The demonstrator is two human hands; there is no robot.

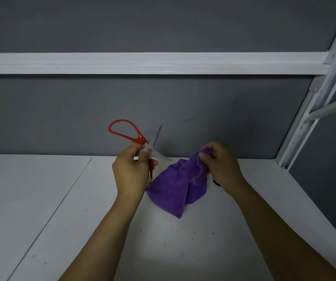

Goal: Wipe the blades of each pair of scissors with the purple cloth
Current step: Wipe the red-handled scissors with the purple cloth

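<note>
My left hand (131, 173) grips a pair of red-handled scissors (130, 132) near the pivot, above the white table (41, 199). The blades are spread wide: one points up against the grey wall, the other points right toward the cloth. One red handle loop rises to the upper left; the other is mostly hidden behind my hand. My right hand (220, 165) pinches the top of the purple cloth (177, 185), which hangs down and touches the table. The cloth is a little to the right of the blades and apart from them.
A small dark object (216, 183) peeks out under my right wrist, mostly hidden. A grey partition wall with a white rail (163, 62) stands behind the table. A white metal frame (313, 110) rises at the right.
</note>
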